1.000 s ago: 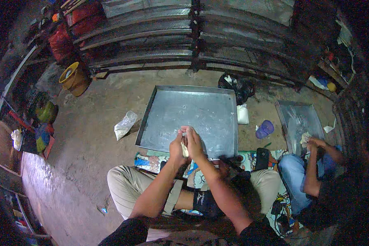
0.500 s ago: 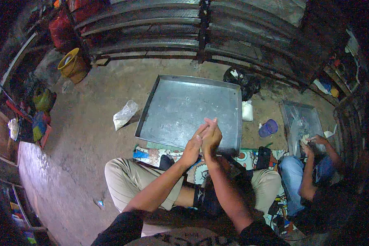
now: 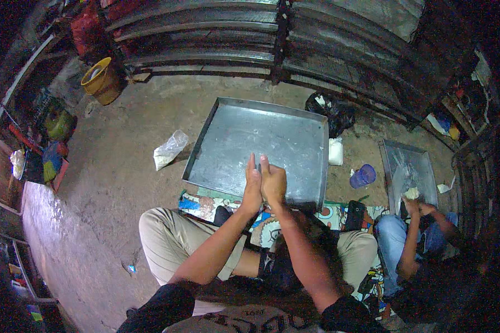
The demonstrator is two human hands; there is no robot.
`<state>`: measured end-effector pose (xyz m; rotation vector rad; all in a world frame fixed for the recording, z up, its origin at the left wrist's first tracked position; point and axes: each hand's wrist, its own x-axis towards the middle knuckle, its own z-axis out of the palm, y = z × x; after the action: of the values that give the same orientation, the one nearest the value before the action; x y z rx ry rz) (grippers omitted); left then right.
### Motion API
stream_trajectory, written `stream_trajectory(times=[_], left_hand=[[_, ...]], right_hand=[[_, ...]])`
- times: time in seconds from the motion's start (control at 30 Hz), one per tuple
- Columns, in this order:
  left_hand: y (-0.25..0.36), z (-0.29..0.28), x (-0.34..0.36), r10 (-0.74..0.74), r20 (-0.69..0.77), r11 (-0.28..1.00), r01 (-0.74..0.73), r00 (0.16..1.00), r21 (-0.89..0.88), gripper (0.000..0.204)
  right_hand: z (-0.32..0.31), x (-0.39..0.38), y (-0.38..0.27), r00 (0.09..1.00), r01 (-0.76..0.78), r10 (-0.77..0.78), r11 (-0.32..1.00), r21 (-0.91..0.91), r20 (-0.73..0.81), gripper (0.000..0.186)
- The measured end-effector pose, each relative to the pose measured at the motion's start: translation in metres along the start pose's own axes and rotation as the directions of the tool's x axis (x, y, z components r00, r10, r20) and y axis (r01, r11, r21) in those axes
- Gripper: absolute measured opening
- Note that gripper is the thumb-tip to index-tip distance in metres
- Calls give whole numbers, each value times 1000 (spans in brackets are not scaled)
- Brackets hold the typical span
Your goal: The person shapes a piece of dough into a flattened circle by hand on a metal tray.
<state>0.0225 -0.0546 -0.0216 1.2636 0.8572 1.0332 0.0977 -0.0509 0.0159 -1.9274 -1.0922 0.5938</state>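
With the metal tray (image 3: 261, 125) lying on the floor (image 3: 139, 127) below, even pressure is best kept between left hand (image 3: 252, 190) and right hand (image 3: 275, 186) — seemingly pressed together, fingers included, anything pinched being hidden.

A tray (image 3: 233, 141) lies between a bag (image 3: 169, 150) on its left and a cup (image 3: 363, 176) on its right.

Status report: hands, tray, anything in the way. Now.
Left hand and right hand together, palms facing; anything between hidden. Tray in front, streaked white. Bag left, cup right, both outside tray.
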Motion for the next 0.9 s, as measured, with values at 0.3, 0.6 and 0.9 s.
stream_trajectory(times=[0.3,0.6,0.9], left_hand=[[10,1,1,-314,94,679,293,945,-673,64],[6,-15,10,-377,-252,922,335,891,-193,53],[1,-29,25,-245,-431,965,260,868,-24,62]], right_hand=[[4,-5,9,941,334,-329,941,59,-82,36],[23,-8,12,963,255,-192,878,405,-190,42],[42,-7,25,969,-215,64,692,689,238,55]])
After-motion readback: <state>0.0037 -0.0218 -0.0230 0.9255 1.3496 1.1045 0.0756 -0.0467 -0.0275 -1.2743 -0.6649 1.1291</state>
